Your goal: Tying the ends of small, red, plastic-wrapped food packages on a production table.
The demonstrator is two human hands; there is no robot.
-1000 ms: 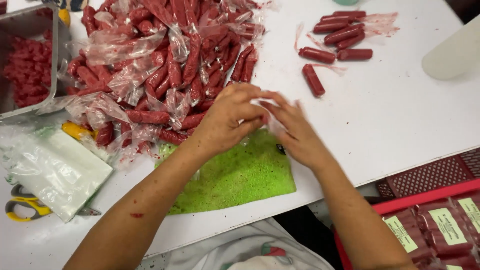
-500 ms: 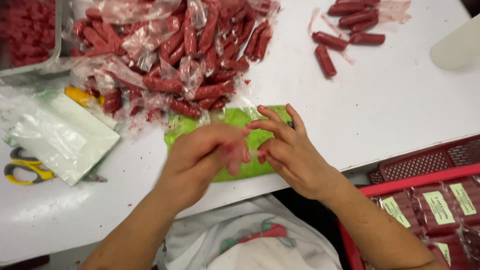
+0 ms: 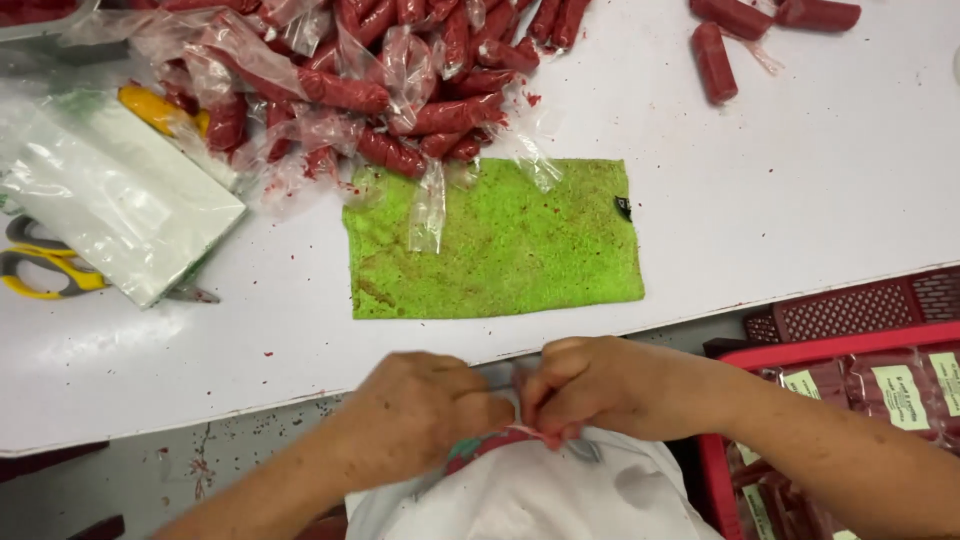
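Observation:
My left hand (image 3: 420, 410) and my right hand (image 3: 590, 385) are close together in front of my white shirt, below the table's front edge. Both have their fingers closed, pinching a small red piece in clear wrapper (image 3: 522, 434), which is mostly hidden by the fingers. A green cloth (image 3: 500, 245) with red stains lies flat on the white table (image 3: 800, 200) just beyond my hands. Behind it sits a pile of red sausages in clear plastic wrappers (image 3: 380, 90).
A few unwrapped red sausages (image 3: 715, 60) lie at the far right. A stack of clear plastic bags (image 3: 110, 190), a yellow object (image 3: 155, 108) and yellow-handled scissors (image 3: 40, 272) are on the left. A red crate (image 3: 800, 345) of labelled packs stands below the table, right.
My hands have pulled back from the sausage pile, across the green cloth and off the table's edge to my body, staying together. The view has tilted down.

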